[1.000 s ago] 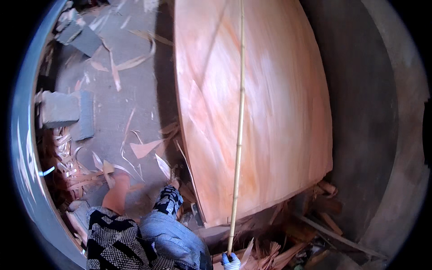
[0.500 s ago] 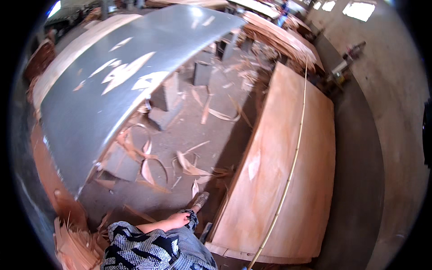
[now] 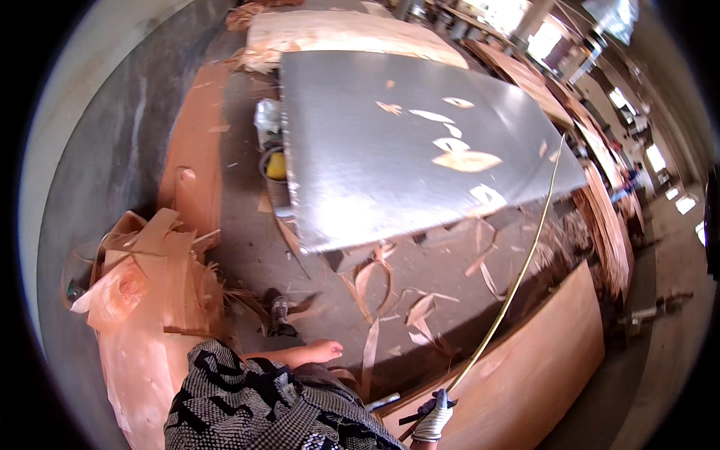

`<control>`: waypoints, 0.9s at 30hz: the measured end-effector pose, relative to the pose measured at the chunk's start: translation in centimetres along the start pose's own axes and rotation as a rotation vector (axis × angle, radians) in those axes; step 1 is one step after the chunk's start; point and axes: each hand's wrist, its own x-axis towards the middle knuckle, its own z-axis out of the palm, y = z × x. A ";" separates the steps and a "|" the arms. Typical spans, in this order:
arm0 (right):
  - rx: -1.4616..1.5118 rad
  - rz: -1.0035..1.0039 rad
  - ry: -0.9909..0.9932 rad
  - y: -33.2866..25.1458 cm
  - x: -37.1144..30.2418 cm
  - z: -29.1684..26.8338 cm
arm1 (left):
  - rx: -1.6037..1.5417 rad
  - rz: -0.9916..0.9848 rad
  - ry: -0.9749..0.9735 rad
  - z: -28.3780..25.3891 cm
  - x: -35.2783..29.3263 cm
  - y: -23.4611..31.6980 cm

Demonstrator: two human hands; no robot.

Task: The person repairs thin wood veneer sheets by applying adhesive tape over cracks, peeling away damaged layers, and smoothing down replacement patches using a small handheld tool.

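Note:
My right hand (image 3: 435,418), in a white-and-dark glove, closes round the lower end of a long thin bamboo stick (image 3: 501,313). The stick slants up and away to the right, its tip over the right end of a dark, shiny panel (image 3: 352,157). A dark strip juts out left of that glove; its kind is unclear. My bare left hand (image 3: 324,350) hangs in front of my body, fingers curled together, nothing visible in it. Below the stick, at lower right, lies a wooden veneer sheet (image 3: 517,375). Several pale leaf-shaped veneer scraps (image 3: 466,160) lie on the dark panel.
At left, a heap of veneer pieces (image 3: 150,300) stands beside a long veneer sheet (image 3: 196,142). A bucket with something yellow (image 3: 276,166) sits at the panel's left edge. Curled strips (image 3: 371,281) litter the floor. More veneer stacks (image 3: 352,31) lie at the back and right.
My view has swung left, so the dark panel now lies ahead and the veneer sheet sits farther lower right. My right hand has come into view, holding the stick.

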 end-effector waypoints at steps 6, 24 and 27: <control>0.115 0.087 -0.133 -1.0 1.6 18.6 | 0.181 0.102 0.172 -14.7 -4.7 -5.5; -0.205 0.203 -0.802 1.3 -1.3 70.6 | -0.108 0.132 0.326 -54.3 -2.7 -2.4; -0.064 0.095 -0.634 -1.2 -2.8 79.2 | 0.014 -0.005 0.257 -62.6 -1.9 -6.3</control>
